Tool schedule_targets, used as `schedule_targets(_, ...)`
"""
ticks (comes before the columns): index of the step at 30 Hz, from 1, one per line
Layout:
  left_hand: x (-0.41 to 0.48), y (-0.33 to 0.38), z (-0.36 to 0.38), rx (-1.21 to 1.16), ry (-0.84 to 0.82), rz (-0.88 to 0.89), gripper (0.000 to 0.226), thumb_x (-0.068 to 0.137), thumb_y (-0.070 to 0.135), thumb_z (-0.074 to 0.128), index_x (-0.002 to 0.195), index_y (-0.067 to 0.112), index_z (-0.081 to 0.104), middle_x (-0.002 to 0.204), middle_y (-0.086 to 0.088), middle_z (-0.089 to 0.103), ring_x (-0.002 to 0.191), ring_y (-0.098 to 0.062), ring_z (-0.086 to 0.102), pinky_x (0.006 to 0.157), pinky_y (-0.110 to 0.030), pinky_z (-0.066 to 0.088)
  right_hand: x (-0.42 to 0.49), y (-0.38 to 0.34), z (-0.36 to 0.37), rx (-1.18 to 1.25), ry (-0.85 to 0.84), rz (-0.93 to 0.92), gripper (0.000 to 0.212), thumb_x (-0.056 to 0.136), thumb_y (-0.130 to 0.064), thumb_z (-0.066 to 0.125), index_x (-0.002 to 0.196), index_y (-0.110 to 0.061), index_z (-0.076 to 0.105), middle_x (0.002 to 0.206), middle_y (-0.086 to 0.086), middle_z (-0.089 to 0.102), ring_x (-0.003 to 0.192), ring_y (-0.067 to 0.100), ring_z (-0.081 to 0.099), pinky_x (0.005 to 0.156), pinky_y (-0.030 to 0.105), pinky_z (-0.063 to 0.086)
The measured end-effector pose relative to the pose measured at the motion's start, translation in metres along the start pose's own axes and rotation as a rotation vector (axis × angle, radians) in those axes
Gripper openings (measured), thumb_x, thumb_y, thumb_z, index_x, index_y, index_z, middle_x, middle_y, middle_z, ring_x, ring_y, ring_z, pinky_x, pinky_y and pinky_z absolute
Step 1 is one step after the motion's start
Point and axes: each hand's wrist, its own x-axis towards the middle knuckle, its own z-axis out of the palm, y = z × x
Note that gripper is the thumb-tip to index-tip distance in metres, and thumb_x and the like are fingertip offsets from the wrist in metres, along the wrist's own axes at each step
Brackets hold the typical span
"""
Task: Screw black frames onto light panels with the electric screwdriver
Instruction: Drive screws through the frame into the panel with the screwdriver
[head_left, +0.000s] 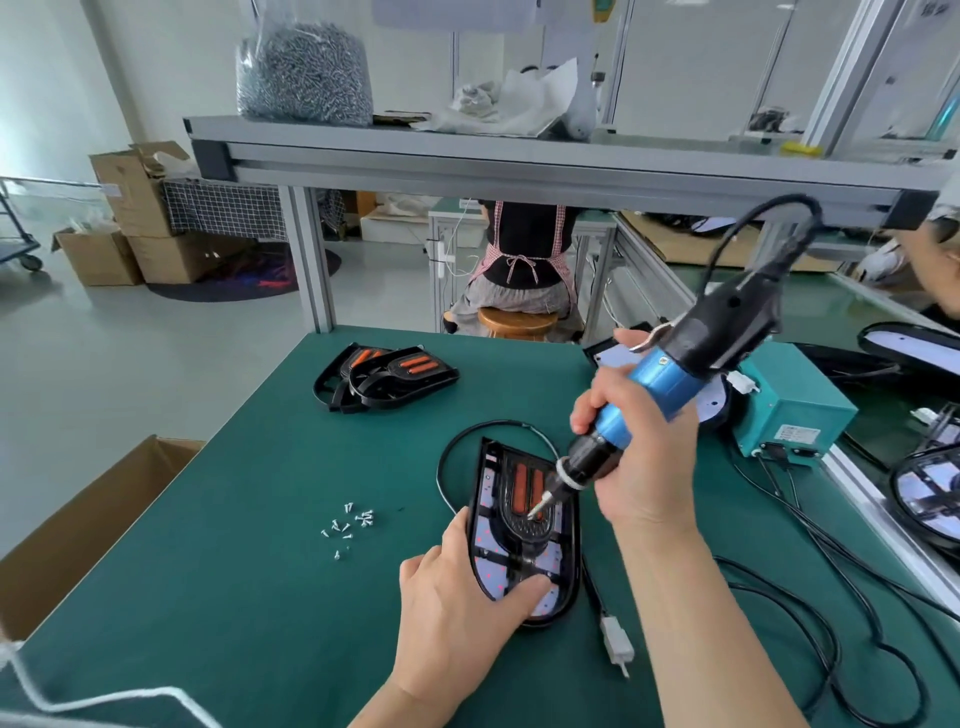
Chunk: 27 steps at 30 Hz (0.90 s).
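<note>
A light panel (487, 553) with a black frame (525, 530) on it, orange strips in the middle, lies on the green mat. My left hand (457, 603) holds its near left edge, thumb across the frame and panel. My right hand (641, 452) grips the blue and black electric screwdriver (654, 387), tilted, with its bit tip (535, 512) down on the frame's centre. Several loose screws (349, 525) lie to the left of the panel. Spare black frames (387, 376) are stacked further back on the mat.
A teal power box (789, 402) stands to the right with black cables (810, 561) trailing over the mat. More panels (924, 499) lie at the right edge. An open cardboard box (78, 525) sits at the left. A person on a stool (517, 322) sits behind the table.
</note>
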Motion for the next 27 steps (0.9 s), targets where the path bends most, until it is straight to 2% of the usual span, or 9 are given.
schedule_targets(4,-0.001,0.000,0.000,-0.005,-0.002,-0.015,0.109,0.053,0.084,0.050,0.150,0.036,0.033,0.100,0.038,0.049,0.097,0.043,0.004,0.107,-0.030,0.036,0.004,0.001,-0.030,0.072,0.185,0.044,0.024,0.085,-0.002,0.059,0.106,-0.013,0.054,0.066,0.001,0.048,0.052,0.018,0.046,0.054,0.025,0.042)
schedule_targets(9,-0.002,0.001,-0.001,0.012,0.005,-0.007,0.102,0.055,0.082,0.052,0.145,0.037,0.036,0.093,0.044,0.044,0.097,0.043,0.007,0.103,-0.028,0.036,0.002,0.013,-0.078,0.255,0.428,0.230,0.007,0.097,-0.011,0.060,0.096,-0.018,0.058,0.073,-0.002,0.049,0.057,0.011,0.048,0.053,0.019,0.043)
schedule_targets(11,-0.003,0.001,0.000,0.014,0.008,0.009,0.101,0.056,0.082,0.052,0.144,0.037,0.036,0.092,0.045,0.043,0.098,0.044,0.006,0.100,-0.027,0.036,-0.001,0.018,-0.096,0.322,0.513,0.292,0.010,0.095,-0.015,0.064,0.092,-0.017,0.055,0.072,-0.003,0.048,0.056,0.010,0.048,0.052,0.017,0.043)
schedule_targets(16,0.000,-0.002,0.001,-0.018,0.023,0.031,0.103,0.055,0.084,0.050,0.146,0.038,0.035,0.097,0.042,0.047,0.100,0.040,0.010,0.104,-0.027,0.034,-0.009,0.030,-0.128,0.446,0.562,0.375,0.012,0.097,-0.026,0.063,0.101,-0.015,0.058,0.072,-0.004,0.048,0.058,0.006,0.048,0.055,0.014,0.045)
schedule_targets(17,0.000,-0.002,0.001,-0.021,0.027,0.039,0.104,0.056,0.085,0.048,0.147,0.036,0.034,0.100,0.040,0.047,0.101,0.035,0.016,0.106,-0.027,0.032,-0.009,0.032,-0.131,0.468,0.563,0.392,0.015,0.097,-0.028,0.063,0.101,-0.015,0.058,0.072,-0.004,0.047,0.058,0.006,0.048,0.055,0.014,0.045)
schedule_targets(19,0.000,-0.005,0.002,-0.023,0.047,0.047,0.105,0.062,0.088,0.041,0.150,0.031,0.034,0.108,0.030,0.049,0.101,0.014,0.029,0.108,-0.028,0.027,-0.008,0.035,-0.134,0.489,0.563,0.415,0.019,0.098,-0.031,0.063,0.102,-0.014,0.058,0.073,-0.004,0.048,0.059,0.006,0.049,0.056,0.014,0.046)
schedule_targets(21,0.002,-0.009,0.001,-0.040,0.093,0.033,0.094,0.075,0.084,0.031,0.149,0.027,0.039,0.112,0.020,0.052,0.108,-0.001,0.030,0.104,-0.028,0.025,-0.008,0.036,-0.135,0.480,0.556,0.426,0.021,0.097,-0.031,0.064,0.105,-0.013,0.058,0.072,-0.004,0.049,0.060,0.006,0.050,0.057,0.014,0.047)
schedule_targets(23,0.011,-0.017,-0.004,-0.023,0.196,-0.006,0.067,0.090,0.068,0.029,0.137,0.027,0.053,0.110,0.016,0.056,0.115,-0.012,0.037,0.098,-0.030,0.025,-0.009,0.039,-0.136,0.474,0.550,0.433,0.022,0.097,-0.032,0.065,0.107,-0.013,0.058,0.070,-0.004,0.051,0.058,0.007,0.051,0.056,0.015,0.047)
schedule_targets(27,0.040,-0.040,-0.030,0.162,0.411,-0.076,0.029,0.098,0.031,0.056,0.122,0.019,0.067,0.106,0.004,0.065,0.114,-0.026,0.045,0.097,-0.041,0.029,-0.009,0.039,-0.137,0.477,0.547,0.429,0.023,0.097,-0.032,0.065,0.107,-0.013,0.059,0.070,-0.004,0.051,0.057,0.007,0.051,0.056,0.015,0.048)
